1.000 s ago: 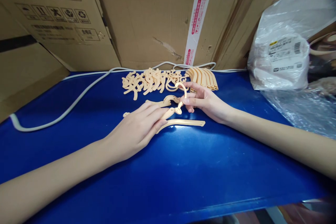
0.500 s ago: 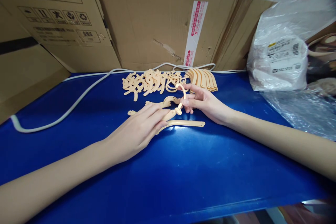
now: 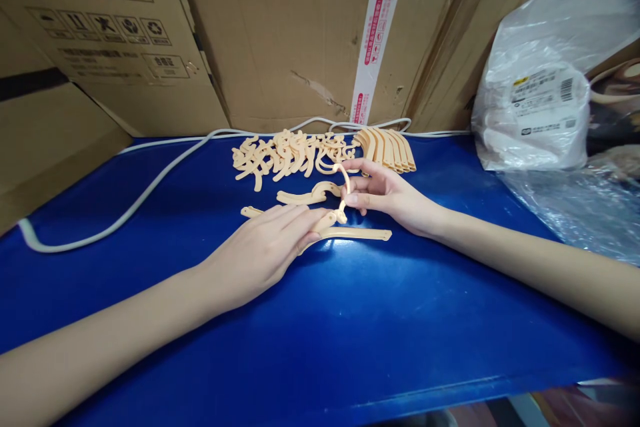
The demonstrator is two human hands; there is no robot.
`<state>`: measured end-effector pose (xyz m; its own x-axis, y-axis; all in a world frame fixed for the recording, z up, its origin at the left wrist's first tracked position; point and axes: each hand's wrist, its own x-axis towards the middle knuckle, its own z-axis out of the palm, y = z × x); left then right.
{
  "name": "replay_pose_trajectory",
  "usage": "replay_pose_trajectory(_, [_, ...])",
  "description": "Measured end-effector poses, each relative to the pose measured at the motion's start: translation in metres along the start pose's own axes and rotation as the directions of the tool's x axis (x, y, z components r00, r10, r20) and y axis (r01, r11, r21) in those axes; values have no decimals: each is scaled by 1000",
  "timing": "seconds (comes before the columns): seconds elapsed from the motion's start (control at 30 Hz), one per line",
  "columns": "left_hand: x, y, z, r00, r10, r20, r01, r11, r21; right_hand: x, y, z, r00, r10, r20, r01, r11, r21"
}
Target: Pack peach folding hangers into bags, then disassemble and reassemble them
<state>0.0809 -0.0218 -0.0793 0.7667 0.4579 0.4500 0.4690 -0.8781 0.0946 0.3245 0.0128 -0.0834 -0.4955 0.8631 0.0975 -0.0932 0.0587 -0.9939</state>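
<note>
My right hand pinches a thin curved hook piece, cream-coloured and plastic-looking, standing up from the table. Its lower end meets the tip of a flat cream strip. Over that strip lies my left hand, fingers pressed together and gripping it; most of the strip is hidden. A long cream strip rests on the table just in front of the joint, running under my left fingers. Behind my left hand is another strip joined to a curved piece.
A heap of small curved cream pieces lies at the back, beside a neat row of longer bent strips. A white cable winds along the left and rear. Cardboard boxes wall the back; a plastic bag stands right.
My right hand has shifted very slightly left with the hook piece, whose lower end sits a little lower against the strip. My left hand has barely moved.
</note>
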Motion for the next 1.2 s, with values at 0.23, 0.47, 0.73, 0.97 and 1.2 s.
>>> replay_pose_trajectory(0.23, [-2,1,0,1000,19,-11,-18,996,90,-2,-3,3,1000,-7,-6,7,999,-52])
replay_pose_trajectory(0.47, [-3,0,2,1000,19,5,-20,986,164,-4,-1,3,999,-21,-28,19,995,-97])
replay_pose_trajectory(0.73, [-4,0,4,999,40,10,-41,963,267,-3,2,2,998,-54,-31,50,992,-118])
replay_pose_trajectory(0.97, [-3,5,0,998,35,54,-51,946,321,-7,0,2,990,-116,-74,97,970,-221])
replay_pose_trajectory(1.2, [-3,6,-2,998,9,60,-27,953,303,-7,-2,3,989,-129,-73,109,965,-238])
